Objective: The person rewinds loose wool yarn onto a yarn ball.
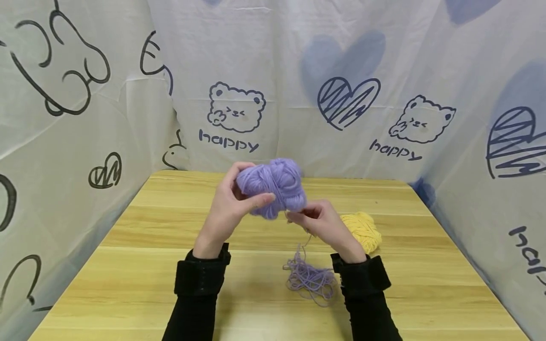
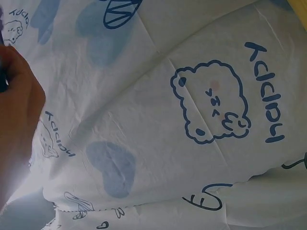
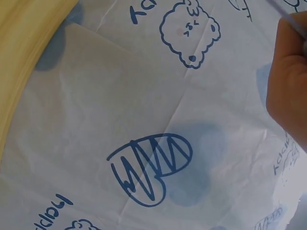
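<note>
A purple ball of yarn [image 1: 277, 187] is held up over the table in my left hand [image 1: 226, 208], thumb across its near side and fingers behind it. At the ball's lower right, my right hand [image 1: 326, 225] pinches a strand of the purple yarn between thumb and fingertips. Below that hand, a loose tangle of purple yarn [image 1: 313, 279] lies on the table, with a strand rising from it. The left wrist view catches only part of the left hand [image 2: 19, 100] at its edge; the right wrist view likewise shows part of the right hand [image 3: 290, 81].
Behind the right wrist, a yellow ball of yarn [image 1: 362, 229] rests on the wooden table [image 1: 170, 222]. White cloth [image 1: 290, 128] with printed hearts and bears hangs around the table's back and sides.
</note>
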Available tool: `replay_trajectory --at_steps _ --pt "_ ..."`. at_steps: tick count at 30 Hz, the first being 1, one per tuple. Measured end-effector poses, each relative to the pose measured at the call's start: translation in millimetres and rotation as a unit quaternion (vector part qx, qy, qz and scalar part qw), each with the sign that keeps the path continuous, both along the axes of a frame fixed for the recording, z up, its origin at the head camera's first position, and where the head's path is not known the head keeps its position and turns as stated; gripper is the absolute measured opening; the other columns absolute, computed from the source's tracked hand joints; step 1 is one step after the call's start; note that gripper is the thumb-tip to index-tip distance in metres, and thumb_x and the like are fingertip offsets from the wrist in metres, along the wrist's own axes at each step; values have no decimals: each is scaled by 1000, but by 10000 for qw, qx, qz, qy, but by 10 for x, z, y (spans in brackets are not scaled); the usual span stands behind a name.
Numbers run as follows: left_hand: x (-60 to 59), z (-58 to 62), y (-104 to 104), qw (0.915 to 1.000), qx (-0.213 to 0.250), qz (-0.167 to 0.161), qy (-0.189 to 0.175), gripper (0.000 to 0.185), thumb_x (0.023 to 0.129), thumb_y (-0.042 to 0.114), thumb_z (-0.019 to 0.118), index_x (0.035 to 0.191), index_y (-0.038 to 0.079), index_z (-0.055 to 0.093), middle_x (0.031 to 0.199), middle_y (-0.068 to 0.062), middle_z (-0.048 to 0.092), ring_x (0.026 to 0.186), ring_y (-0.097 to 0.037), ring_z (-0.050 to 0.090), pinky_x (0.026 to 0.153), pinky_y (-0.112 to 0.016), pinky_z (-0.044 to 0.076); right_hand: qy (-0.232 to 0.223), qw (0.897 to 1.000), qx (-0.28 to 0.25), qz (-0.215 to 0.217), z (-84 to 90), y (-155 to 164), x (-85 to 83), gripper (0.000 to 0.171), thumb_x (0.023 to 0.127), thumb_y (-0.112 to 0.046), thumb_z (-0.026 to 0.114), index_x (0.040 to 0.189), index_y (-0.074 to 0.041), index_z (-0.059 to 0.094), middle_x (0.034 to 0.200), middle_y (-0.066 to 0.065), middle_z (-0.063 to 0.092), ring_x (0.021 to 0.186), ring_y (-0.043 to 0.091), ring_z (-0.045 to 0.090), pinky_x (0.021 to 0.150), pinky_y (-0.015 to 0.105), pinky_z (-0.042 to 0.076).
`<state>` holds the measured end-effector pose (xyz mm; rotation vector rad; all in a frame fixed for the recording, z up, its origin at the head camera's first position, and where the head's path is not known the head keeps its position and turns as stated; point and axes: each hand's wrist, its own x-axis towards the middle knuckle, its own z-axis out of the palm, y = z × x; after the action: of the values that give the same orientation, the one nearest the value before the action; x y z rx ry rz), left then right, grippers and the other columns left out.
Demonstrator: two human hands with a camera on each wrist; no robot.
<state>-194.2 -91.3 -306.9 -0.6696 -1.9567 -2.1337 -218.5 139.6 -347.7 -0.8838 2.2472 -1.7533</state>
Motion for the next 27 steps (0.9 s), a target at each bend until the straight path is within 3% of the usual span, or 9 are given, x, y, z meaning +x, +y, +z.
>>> replay_trajectory --at_steps 4,7,10,16,23,27 --pt "-45 -21 18 9984 120 548 75 55 78 0 74 124 7 45 122 -11 53 109 -25 59 93 -35 55 206 9993 150 259 41 24 77 16 95 -19 60 100 -7 70 61 0 39 51 12 29 45 31 28" --pt "-79 -50 23 9963 -149 809 259 55 77 -1 76 122 6 47 122 -10 54 108 -24 59 92 -36 55 443 9983 158 341 94 50 161 13 95 -18 59 100 -10 69 66 2 41 56 14 31 51 31 30" --pt "-98 -79 19 9936 -598 847 457 56 74 -1 79 121 5 50 122 -11 55 108 -24 59 92 -39 55 620 9979 38 207 165 77 249 11 94 -15 61 98 -9 69 73 0 49 61 13 36 54 29 35" --pt "-102 -101 16 9849 -1530 345 728 57 72 -1 80 122 7 54 121 -11 58 108 -25 60 91 -38 56 735 9957 -487 -269 268 148 371 7 92 -9 63 95 -4 66 82 -2 60 66 14 44 58 27 38" --pt "-97 -127 44 9587 -2534 -360 1241 58 68 1 83 120 8 58 119 -7 63 107 -20 62 92 -31 55 958 9891 -761 -815 285 165 363 5 93 -9 62 94 -5 65 82 2 59 68 13 45 59 26 39" --pt "-95 -133 48 9480 -2746 -699 1451 58 67 4 83 120 8 59 118 -6 65 107 -18 62 95 -32 53 1055 9864 -951 -832 250 124 298 8 92 -8 62 95 -1 64 83 2 60 67 13 46 59 25 40"
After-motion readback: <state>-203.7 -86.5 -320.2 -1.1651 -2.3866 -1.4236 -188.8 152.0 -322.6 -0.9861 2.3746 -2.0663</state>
